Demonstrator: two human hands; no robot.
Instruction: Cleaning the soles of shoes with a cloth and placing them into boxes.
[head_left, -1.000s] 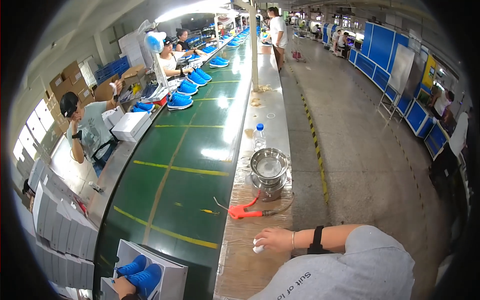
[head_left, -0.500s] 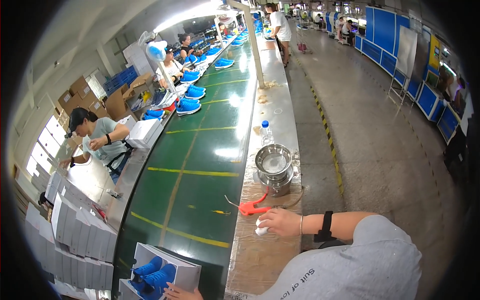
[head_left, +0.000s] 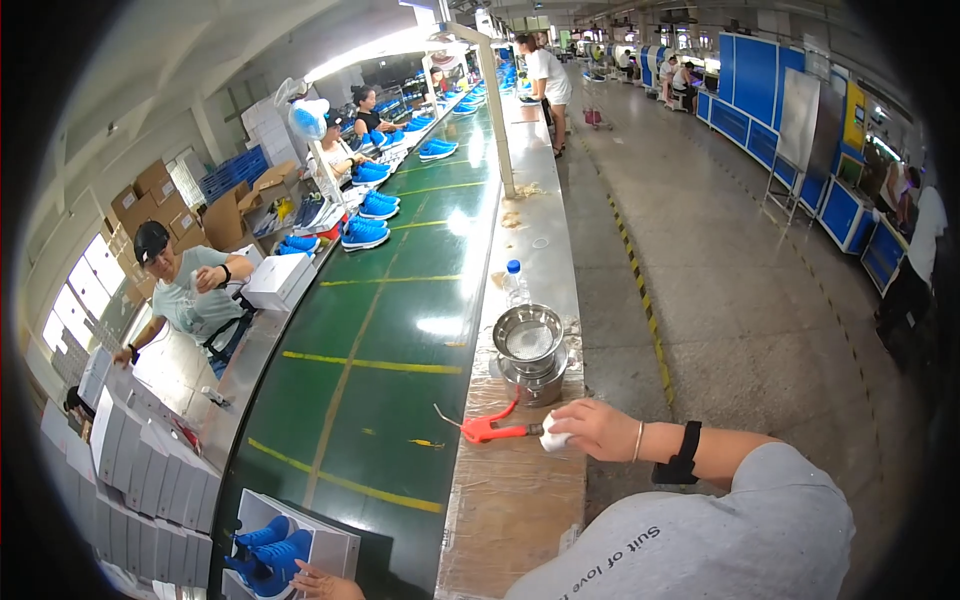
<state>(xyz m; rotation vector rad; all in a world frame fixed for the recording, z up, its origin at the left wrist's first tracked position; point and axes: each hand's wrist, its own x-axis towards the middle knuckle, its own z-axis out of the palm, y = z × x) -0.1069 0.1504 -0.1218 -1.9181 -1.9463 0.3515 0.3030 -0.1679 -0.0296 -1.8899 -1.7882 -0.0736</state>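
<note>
My right hand point(head_left: 592, 430) rests on the wooden bench top beside the green conveyor belt point(head_left: 390, 330), its fingers closed around a small white object point(head_left: 553, 436). Just left of it lie red-handled pliers point(head_left: 492, 428). My left hand point(head_left: 322, 582) shows at the bottom edge, touching an open white shoe box point(head_left: 322, 540) that holds a pair of blue shoes point(head_left: 264, 550). A metal bowl on a round metal stand point(head_left: 530, 350) stands just beyond my right hand.
A clear water bottle point(head_left: 514, 283) stands behind the metal bowl. Several blue shoes point(head_left: 366, 232) ride further up the belt. A person in a cap point(head_left: 190, 295) works across the belt beside a white box point(head_left: 276, 280). Stacked white boxes point(head_left: 140, 480) fill the lower left. The walkway runs along the right.
The view has shifted so the bench and belt sit higher and larger. My right hand has moved up the bench, close to the red pliers. The person across the belt has leaned nearer.
</note>
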